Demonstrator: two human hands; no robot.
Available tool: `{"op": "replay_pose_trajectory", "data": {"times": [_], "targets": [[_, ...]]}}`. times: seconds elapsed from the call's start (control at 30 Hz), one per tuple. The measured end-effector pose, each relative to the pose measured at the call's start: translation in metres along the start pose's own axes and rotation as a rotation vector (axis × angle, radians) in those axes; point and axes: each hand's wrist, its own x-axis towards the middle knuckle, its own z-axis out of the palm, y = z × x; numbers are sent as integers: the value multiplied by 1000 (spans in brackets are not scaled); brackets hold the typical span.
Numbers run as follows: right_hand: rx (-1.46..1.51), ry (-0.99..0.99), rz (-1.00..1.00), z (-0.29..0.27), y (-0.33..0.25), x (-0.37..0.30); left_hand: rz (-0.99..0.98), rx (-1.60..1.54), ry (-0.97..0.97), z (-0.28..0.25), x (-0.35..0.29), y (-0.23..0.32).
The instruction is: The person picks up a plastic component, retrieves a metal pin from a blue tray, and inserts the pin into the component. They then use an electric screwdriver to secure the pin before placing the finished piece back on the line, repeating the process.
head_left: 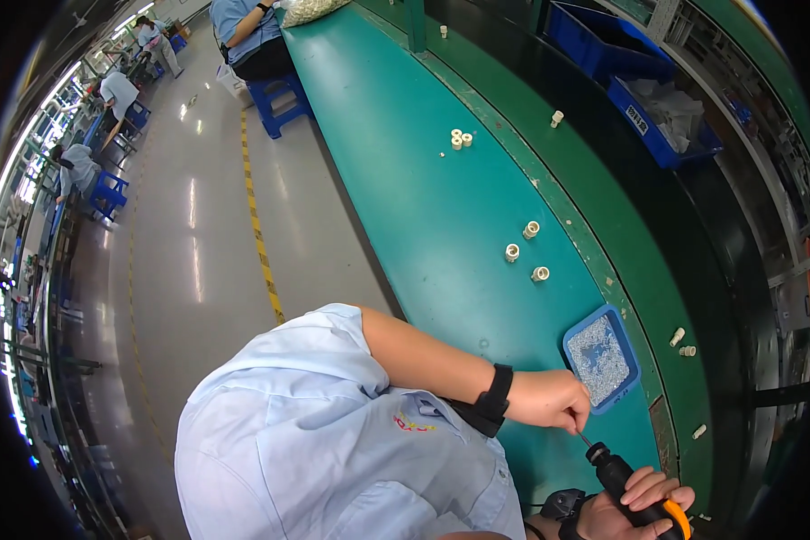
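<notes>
My right hand (pixel 650 507) is wrapped round a black electric screwdriver (pixel 614 474) with an orange end, at the lower right. Its thin bit points up and left toward my left hand (pixel 549 400). The fingers of that hand are pinched together at the bit's tip; whatever they hold is too small or hidden to make out. Just beyond them, a blue tray (pixel 636 367) holds many tiny silvery metal pieces (pixel 600 362). Farther up the green table, three cream ring-topped cylindrical parts (pixel 512 253) stand apart from one another.
Another small group of cream parts (pixel 457 139) sits farther along the table (pixel 378 135). Loose parts (pixel 677 337) lie on the dark green strip to the right. Blue bins (pixel 666 117) stand beyond it. A person (pixel 247 40) sits on a blue stool (pixel 277 103) at the far end.
</notes>
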Motion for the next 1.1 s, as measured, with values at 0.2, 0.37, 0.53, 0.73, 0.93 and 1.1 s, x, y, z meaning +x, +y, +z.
{"op": "replay_pose_trajectory", "data": {"times": [0.2,0.37,0.53,0.73,0.93,1.1], "targets": [[-51,-40,23,4,-4,-6,136,172,10,1,-12,6],[-60,-52,72,-1,0,-16,177,188,67,3,-18,4],[28,-69,64,5,5,-15,167,249,79,-3,-15,3],[63,-143,15,-2,18,-3,75,211,42,-7,-10,-6],[84,-192,19,-12,21,-5,87,269,55,-2,-3,-12],[33,-202,55,-10,20,-6,82,270,63,1,-5,-10]]}}
